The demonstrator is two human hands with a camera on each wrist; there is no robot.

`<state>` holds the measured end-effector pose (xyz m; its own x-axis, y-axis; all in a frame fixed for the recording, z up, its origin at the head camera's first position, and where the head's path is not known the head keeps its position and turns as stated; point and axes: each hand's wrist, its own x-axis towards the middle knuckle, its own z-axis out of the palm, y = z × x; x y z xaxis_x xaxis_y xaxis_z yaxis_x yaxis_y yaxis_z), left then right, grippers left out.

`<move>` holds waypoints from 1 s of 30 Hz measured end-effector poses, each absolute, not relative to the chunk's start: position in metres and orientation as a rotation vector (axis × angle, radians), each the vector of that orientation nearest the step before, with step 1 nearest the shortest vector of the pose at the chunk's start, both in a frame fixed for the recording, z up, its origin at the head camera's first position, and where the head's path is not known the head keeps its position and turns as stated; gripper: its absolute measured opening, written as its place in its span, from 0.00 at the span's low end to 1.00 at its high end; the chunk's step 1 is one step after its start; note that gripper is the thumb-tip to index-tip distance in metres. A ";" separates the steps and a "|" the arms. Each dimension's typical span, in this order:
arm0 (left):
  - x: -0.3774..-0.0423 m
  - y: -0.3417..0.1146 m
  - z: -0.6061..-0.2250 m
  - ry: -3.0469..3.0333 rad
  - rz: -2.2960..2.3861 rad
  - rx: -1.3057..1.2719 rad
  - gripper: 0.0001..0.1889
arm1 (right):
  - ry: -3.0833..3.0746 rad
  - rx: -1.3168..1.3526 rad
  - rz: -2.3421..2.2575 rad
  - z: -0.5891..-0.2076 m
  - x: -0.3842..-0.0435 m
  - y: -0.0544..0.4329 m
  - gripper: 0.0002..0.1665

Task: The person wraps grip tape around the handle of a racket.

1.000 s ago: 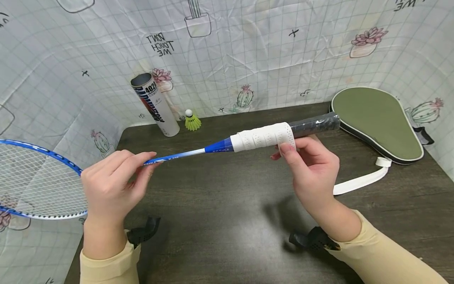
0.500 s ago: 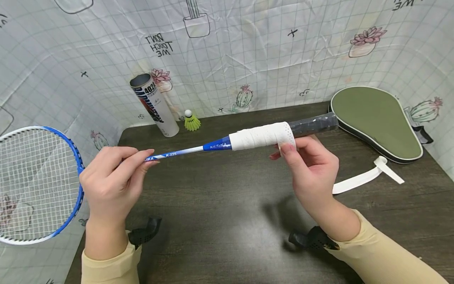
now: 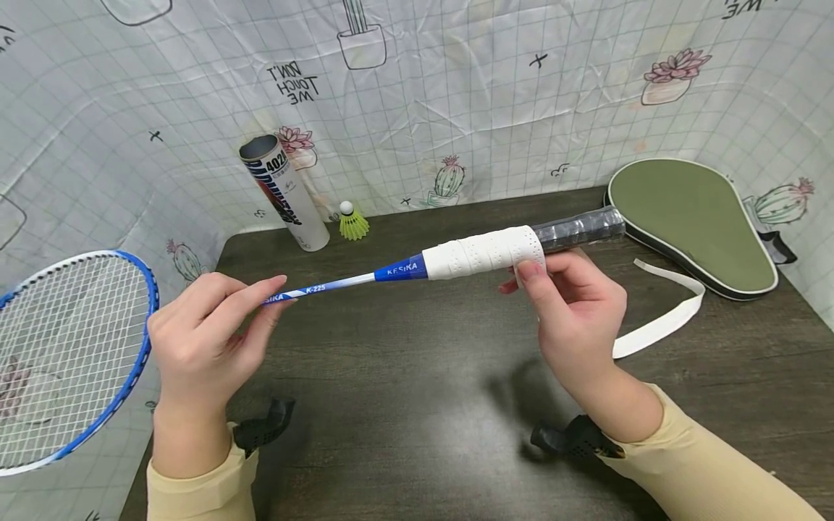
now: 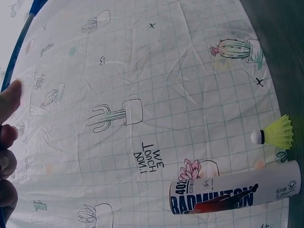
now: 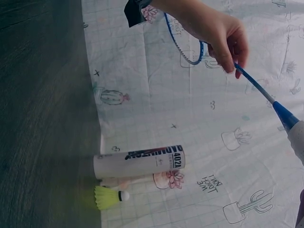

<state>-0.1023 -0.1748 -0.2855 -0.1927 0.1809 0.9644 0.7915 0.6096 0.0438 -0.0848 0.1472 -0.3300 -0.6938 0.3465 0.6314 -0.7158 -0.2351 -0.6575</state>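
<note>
Between my hands a blue and white badminton racket [image 3: 400,269] is held up over the table, its strung head at the far left. My left hand [image 3: 211,340] pinches the thin shaft between thumb and fingers. White perforated grip tape [image 3: 482,251] covers the handle from the blue cone to about halfway; beyond it the dark handle end [image 3: 580,229] is bare. With thumb and fingers, my right hand [image 3: 576,311] pinches the tape at the edge of the wrapped part. A loose tail of tape [image 3: 664,325] trails behind the right hand. In the left wrist view, fingers [image 4: 8,102] and shaft show at the edge.
A shuttlecock tube [image 3: 287,192] stands at the back left, beside a yellow shuttlecock [image 3: 353,221]. At the back right lies a green paddle-shaped case [image 3: 691,224]. A printed cloth [image 3: 495,130] hangs behind and at the sides of the dark table [image 3: 404,405].
The racket has turned about its shaft, so its head shows at a different angle and the lettering has shifted. The tape's loose end has uncurled and swung. Both hands stay nearly in place.
</note>
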 end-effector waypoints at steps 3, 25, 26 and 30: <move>-0.102 -0.177 -0.286 -1.716 -0.681 -0.810 0.13 | -1.333 0.460 1.989 -0.329 -0.085 0.147 0.09; -0.103 -0.177 -0.291 -1.778 -0.650 -0.755 0.17 | -1.362 0.459 1.988 -0.329 -0.084 0.147 0.06; -0.103 -0.177 -0.290 -1.777 -0.649 -0.770 0.17 | -1.360 0.455 1.994 -0.329 -0.084 0.147 0.06; -0.102 -0.177 -0.288 -1.773 -0.650 -0.794 0.17 | -1.366 0.443 1.991 -0.329 -0.085 0.148 0.09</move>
